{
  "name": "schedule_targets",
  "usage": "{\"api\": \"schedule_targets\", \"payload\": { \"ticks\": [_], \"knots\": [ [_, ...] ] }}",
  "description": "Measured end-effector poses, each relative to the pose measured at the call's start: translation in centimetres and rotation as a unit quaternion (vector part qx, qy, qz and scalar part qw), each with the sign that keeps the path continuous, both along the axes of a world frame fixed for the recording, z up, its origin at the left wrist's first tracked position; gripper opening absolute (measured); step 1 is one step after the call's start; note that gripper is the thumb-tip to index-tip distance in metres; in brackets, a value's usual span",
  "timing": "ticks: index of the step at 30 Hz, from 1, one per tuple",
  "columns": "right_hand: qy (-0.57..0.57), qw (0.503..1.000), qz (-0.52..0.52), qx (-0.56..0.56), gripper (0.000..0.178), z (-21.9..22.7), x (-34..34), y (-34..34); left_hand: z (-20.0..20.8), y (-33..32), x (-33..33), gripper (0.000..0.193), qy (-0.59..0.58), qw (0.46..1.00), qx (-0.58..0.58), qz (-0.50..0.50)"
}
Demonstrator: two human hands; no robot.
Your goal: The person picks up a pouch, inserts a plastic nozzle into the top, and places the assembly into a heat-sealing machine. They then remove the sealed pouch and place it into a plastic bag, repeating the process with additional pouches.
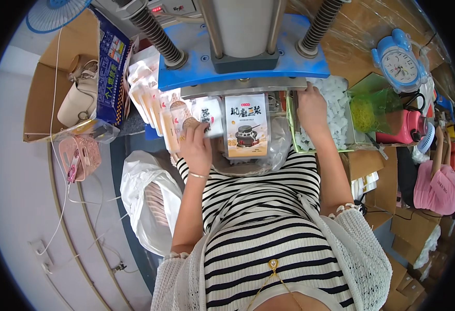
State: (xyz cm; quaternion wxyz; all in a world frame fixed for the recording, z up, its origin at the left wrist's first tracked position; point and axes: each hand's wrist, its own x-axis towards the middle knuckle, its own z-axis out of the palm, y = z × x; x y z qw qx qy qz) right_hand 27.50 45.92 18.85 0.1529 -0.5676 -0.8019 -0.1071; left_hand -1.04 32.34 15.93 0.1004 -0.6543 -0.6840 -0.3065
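My left hand [195, 150] is closed on the lower edge of a white printed pouch [210, 115], beside a fanned stack of similar pouches [147, 96]. Another printed pouch [246, 136], white and tan with a picture of a stone mill, lies flat in front of me under the press's front edge. My right hand [313, 111] reaches to the right end of the press's metal bar [243, 88], its fingers bent together. What they hold, if anything, is hidden. Beside that hand is a green-rimmed box [291, 124] of small white plastic pieces [331, 111].
A blue press [243, 67] with spring columns stands ahead. At left are a cardboard box [46, 103] with a bag and a pink basket [80, 158]. A white plastic sack [150, 202] stands below. A blue alarm clock [399, 65] and another person's pink shirt [437, 189] are at right.
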Motion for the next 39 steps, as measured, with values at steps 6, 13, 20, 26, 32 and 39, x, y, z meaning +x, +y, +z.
{"api": "schedule_targets", "payload": {
  "ticks": [6,13,20,26,32,39],
  "knots": [
    [0.006,0.999,-0.009,-0.037,0.029,0.9,-0.4,-1.8,0.0,2.9,-4.9,0.027,-0.105,0.994,0.008,0.030],
    [0.193,0.981,0.019,0.023,0.018,2.5,1.1,-2.0,2.3,1.0,-1.2,0.041,0.041,0.998,0.043,-0.029],
    [0.614,0.760,0.008,-0.213,0.015,1.1,-1.9,-5.9,-0.6,-1.1,-3.6,0.030,-0.041,0.999,-0.014,-0.012],
    [0.688,0.659,0.050,-0.299,0.016,2.8,-4.4,-7.3,3.4,-1.4,0.2,0.015,-0.152,0.987,-0.047,-0.008],
    [0.316,0.882,0.312,-0.158,0.021,5.5,-4.8,-3.5,4.5,-0.5,4.9,0.016,-0.384,0.899,-0.197,-0.075],
    [0.478,0.795,0.200,-0.315,0.022,0.4,-5.0,-4.2,0.1,0.3,6.9,0.023,-0.611,0.743,-0.246,-0.117]
  ]
}}
